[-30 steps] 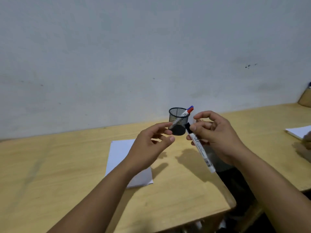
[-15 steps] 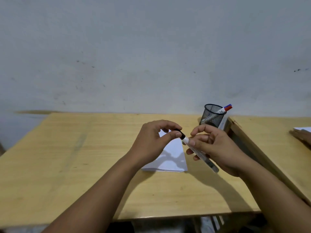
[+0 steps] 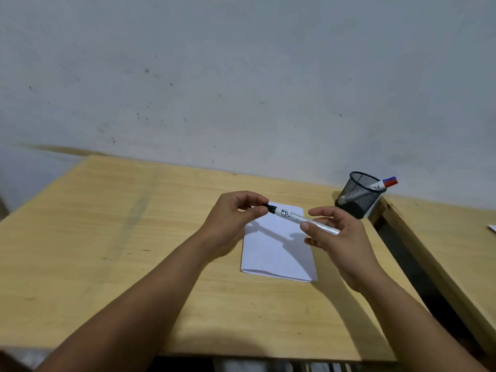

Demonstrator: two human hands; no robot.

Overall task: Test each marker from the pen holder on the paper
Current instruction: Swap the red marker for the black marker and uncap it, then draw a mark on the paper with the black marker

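Note:
A white marker (image 3: 300,218) with a black cap is held level above the white paper (image 3: 276,253). My left hand (image 3: 230,221) pinches its black cap end with thumb and fingertips. My right hand (image 3: 338,237) grips the other end of the barrel. The paper lies flat on the wooden table (image 3: 134,251). A black mesh pen holder (image 3: 357,194) stands at the table's far right corner, with a red-capped and a blue-capped marker (image 3: 386,182) leaning out of it to the right.
A second wooden table (image 3: 442,237) stands to the right across a dark gap, with a white sheet (image 3: 492,228) at the frame's edge. A pale wall rises behind both tables.
My view has swung left and down, so the paper now sits under my hands. The marker has tipped to nearly level, and my left hand has closed on its black cap.

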